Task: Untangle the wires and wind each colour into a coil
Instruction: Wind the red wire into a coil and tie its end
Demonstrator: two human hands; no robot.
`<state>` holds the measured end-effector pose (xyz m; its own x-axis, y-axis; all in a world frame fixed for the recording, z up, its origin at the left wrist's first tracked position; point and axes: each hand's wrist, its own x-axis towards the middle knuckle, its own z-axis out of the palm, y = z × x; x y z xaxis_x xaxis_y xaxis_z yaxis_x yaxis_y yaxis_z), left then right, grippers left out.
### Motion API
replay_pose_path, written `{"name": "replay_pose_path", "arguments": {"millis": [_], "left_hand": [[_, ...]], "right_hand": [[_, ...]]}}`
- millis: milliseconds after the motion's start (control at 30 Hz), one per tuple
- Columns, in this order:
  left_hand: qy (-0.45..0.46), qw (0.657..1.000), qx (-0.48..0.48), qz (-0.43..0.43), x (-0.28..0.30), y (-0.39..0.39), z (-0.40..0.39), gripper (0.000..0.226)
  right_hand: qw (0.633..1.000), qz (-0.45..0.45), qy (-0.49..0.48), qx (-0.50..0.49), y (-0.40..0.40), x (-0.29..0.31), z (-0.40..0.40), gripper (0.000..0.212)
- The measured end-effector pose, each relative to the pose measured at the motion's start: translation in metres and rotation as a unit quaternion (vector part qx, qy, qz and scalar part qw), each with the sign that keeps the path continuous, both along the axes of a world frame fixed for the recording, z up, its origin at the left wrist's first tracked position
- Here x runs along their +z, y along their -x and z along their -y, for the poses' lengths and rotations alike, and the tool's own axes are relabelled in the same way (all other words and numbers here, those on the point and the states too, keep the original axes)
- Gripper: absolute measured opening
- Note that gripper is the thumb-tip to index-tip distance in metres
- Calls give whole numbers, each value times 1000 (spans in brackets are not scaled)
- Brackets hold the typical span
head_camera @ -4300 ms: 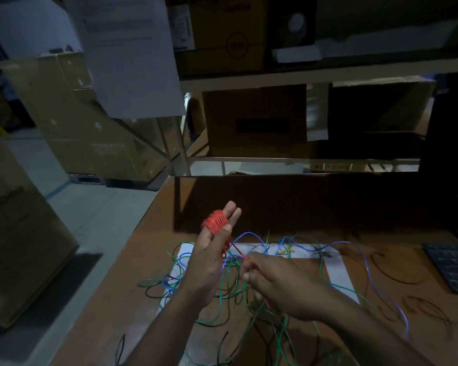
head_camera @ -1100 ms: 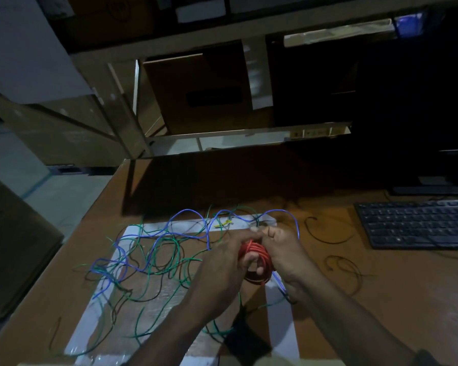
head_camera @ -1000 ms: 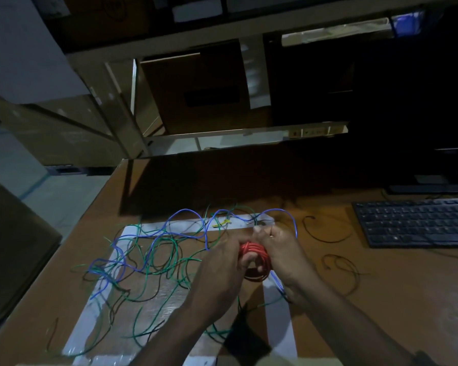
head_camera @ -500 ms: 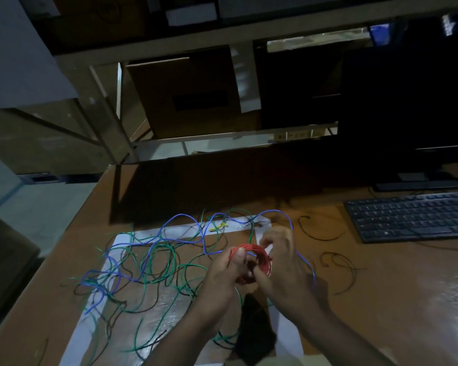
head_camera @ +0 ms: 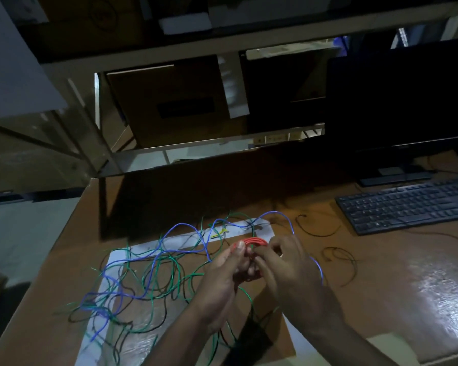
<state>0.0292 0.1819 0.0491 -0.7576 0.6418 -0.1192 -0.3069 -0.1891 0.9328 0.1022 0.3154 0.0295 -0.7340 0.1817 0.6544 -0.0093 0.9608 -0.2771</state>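
Note:
A red wire coil [head_camera: 255, 242] hangs just above the table between both hands. My left hand [head_camera: 226, 276] pinches its left side with thumb and fingers. My right hand [head_camera: 286, 265] grips its right side, fingers curled over the loops, hiding most of the coil. Below and to the left, a tangle lies spread over a white-edged sheet [head_camera: 122, 256]: blue wire [head_camera: 169, 233], green wire [head_camera: 169, 276] and black wire [head_camera: 154, 328], crossing each other in loose loops.
A dark keyboard [head_camera: 405, 210] lies at the right, a monitor [head_camera: 397, 101] behind it. Two loose black wire loops [head_camera: 336, 260] sit right of the hands. The table's left edge [head_camera: 64, 239] drops to the floor. Shelving with cardboard boxes [head_camera: 169, 101] stands behind.
The red wire came off my left fingers and is now a loose coil held low between both hands. In the last second the hands closed in tighter on it.

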Motion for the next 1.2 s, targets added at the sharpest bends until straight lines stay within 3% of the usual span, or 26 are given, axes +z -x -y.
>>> {"name": "replay_pose_path", "arguments": {"millis": [67,167,333,433,633,700,800,933,1000,1133,1200], "left_hand": [[24,999,-3,-38,-2,6,1,33],[81,987,-15,-138,-4,17,2,33],[108,966,-33,-234,1,29,8,26],[95,966,-36,-237,2,32,9,32],[38,991,-28,-123,-11,19,11,35],[40,992,-21,-122,-14,18,8,49],[29,992,-12,-120,-15,13,6,51],[34,988,-40,-147,-16,11,6,36],[50,978,-47,-199,-16,13,8,27],[74,945,-77,-309,-24,22,16,25],[84,932,-86,-341,-27,24,22,21]], "right_hand": [[999,33,15,-4,2,3,4,23],[980,85,172,41,10,6,7,27],[935,59,337,96,14,10,5,27],[945,65,310,80,15,10,2,31],[985,86,151,7,17,13,-3,36],[982,110,153,-14,16,15,1,37],[962,134,237,-36,7,16,13,37],[867,118,485,-1,1,14,25,40],[816,97,569,5,3,12,28,33],[647,9,757,95,5,11,32,28],[600,-3,793,107,3,9,33,26]]}}
